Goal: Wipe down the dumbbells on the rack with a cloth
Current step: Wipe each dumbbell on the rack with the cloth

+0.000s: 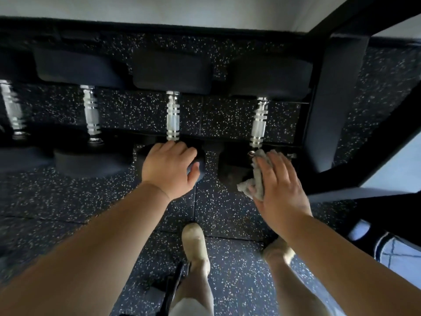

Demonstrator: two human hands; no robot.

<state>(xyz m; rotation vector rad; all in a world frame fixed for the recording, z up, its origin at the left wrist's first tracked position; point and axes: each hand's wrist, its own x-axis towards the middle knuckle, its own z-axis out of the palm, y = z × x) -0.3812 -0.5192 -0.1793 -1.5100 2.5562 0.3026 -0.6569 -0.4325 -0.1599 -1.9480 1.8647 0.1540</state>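
Both forearms reach down from me over the speckled rubber floor toward the low black rack. Four dumbbells lie side by side in it, handles pointing away from me. The end dumbbell on the right is the one under the cloth.

I judge these to be heavy, rigid and indifferent to pressure, so they are best wiped where they sit, not lifted. The dark heads should drag on the fabric. The ridged chrome handles look slicker and would want the cloth wrapped round them.

My left hand cups the near head of the middle dumbbell, fingers bent over it like a brace. My right hand, fingers straight, presses the soft grey cloth against the end dumbbell's near head, close to the handle's base.
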